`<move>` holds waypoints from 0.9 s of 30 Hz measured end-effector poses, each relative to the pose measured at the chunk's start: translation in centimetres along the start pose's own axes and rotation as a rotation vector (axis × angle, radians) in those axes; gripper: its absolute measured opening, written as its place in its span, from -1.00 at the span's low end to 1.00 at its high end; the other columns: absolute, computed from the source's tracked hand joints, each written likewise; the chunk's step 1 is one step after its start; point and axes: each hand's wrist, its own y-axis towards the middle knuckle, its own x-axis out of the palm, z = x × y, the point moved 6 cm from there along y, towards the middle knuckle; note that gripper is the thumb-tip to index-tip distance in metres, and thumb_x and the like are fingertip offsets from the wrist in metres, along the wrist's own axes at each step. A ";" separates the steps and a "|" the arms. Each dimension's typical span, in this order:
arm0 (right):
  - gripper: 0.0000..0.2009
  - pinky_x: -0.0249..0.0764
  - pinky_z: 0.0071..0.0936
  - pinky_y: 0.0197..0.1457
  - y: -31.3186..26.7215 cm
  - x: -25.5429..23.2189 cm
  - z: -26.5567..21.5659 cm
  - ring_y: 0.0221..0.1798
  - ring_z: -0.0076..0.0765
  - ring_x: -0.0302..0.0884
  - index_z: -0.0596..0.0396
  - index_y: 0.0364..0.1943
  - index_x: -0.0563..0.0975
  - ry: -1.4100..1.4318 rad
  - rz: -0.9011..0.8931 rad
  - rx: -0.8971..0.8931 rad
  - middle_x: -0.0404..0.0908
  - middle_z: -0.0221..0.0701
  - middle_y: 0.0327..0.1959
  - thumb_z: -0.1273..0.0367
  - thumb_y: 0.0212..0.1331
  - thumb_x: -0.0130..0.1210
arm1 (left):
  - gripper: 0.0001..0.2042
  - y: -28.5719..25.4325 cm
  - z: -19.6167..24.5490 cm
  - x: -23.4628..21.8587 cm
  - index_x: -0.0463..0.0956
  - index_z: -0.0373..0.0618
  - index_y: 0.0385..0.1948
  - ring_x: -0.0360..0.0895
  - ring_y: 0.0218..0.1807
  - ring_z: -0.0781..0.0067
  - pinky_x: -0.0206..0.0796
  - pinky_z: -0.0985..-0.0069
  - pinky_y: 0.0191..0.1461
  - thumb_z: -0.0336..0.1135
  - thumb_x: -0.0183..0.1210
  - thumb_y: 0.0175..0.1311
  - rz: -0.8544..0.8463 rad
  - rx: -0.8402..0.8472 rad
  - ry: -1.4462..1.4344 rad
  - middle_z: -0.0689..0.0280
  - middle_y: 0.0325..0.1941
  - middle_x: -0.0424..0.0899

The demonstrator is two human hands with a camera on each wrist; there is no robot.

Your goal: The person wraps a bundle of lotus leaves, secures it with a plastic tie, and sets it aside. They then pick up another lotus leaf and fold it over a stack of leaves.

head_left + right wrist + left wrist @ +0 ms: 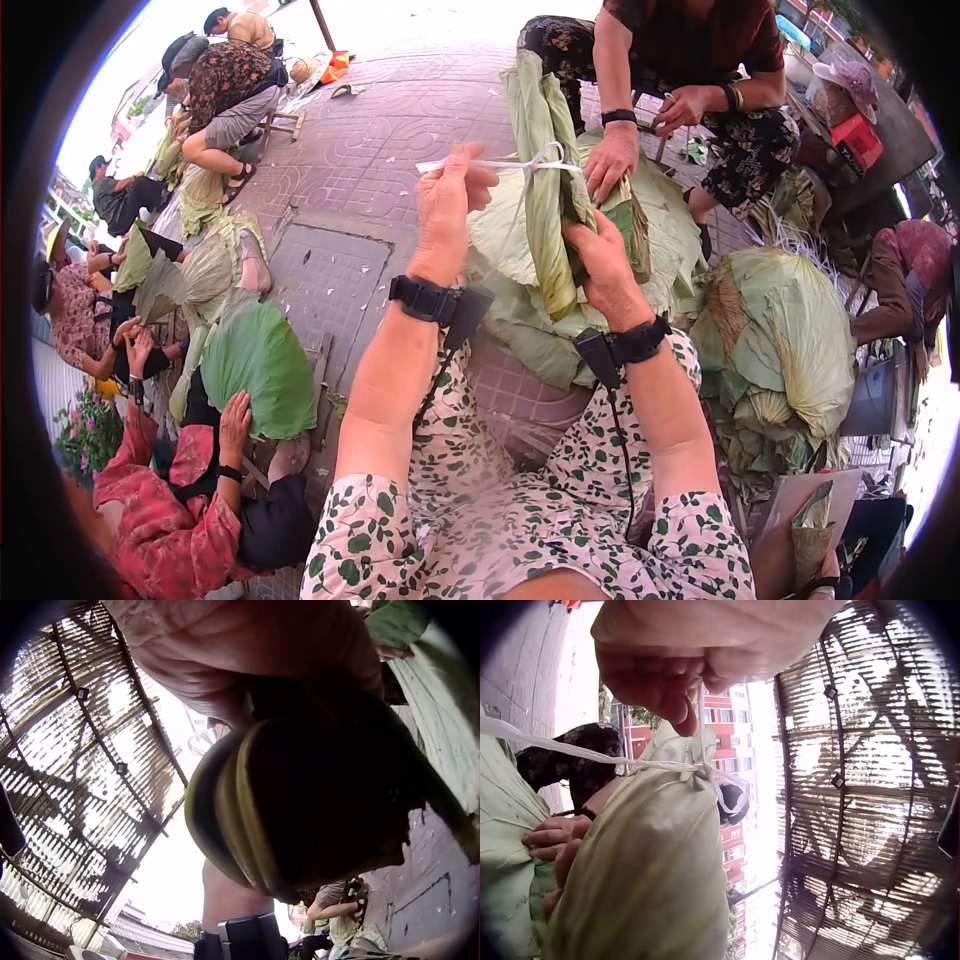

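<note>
My right hand (605, 265) grips a long rolled bundle of pale green lotus leaves (551, 235), held upright over a broad pile of flat leaves (500, 225). A white plastic string (510, 163) runs round the bundle's upper middle, with a loop on its right side. Left of the bundle, my left hand (450, 205) pinches the string and pulls it taut. In the left wrist view the string (585, 754) crosses the bundle under the fingers of my left hand (712, 637). The right wrist view shows the bundle's layered, folded end (247, 802) in shadow, below my right hand (262, 645).
Opposite sits a person whose hand (612, 160) rests on leaves right beside the bundle. Another leaf pile (780, 340) stands at the right. At the left, a person in red (180, 500) handles a large green leaf (262, 370). Several others sit farther back on the paving.
</note>
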 end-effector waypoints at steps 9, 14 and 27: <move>-0.72 0.41 -0.54 -0.15 -0.2 -0.3 -0.5 -0.21 -0.50 0.48 0.19 -0.05 0.40 -0.024 -0.012 -0.027 0.52 -0.41 -0.21 0.50 0.11 -0.04 | -0.71 0.5 0.6 -1.8 0.53 -0.15 -0.22 0.31 -0.66 0.71 0.20 0.72 -0.56 -0.15 -0.04 0.27 0.088 -0.035 -0.079 0.42 -0.64 0.50; -0.70 0.38 -0.54 -0.08 -0.6 -0.4 -1.1 -0.17 -0.49 0.47 0.19 -0.04 0.40 -0.028 0.002 -0.028 0.52 -0.41 -0.18 0.51 0.09 -0.04 | -0.73 0.7 1.1 -3.0 0.52 -0.16 -0.22 0.31 -0.68 0.70 0.21 0.73 -0.59 -0.17 -0.04 0.28 0.142 -0.051 -0.161 0.42 -0.67 0.46; -0.71 0.36 -0.60 -0.15 -0.8 -1.7 -1.7 -0.21 -0.54 0.44 0.23 -0.06 0.40 -0.024 0.019 -0.063 0.51 -0.40 -0.21 0.49 0.09 -0.05 | -0.70 2.2 1.2 -7.6 0.44 -0.18 -0.15 0.30 -0.64 0.68 0.18 0.73 -0.60 -0.15 -0.06 0.29 0.201 -0.004 -0.438 0.44 -0.66 0.41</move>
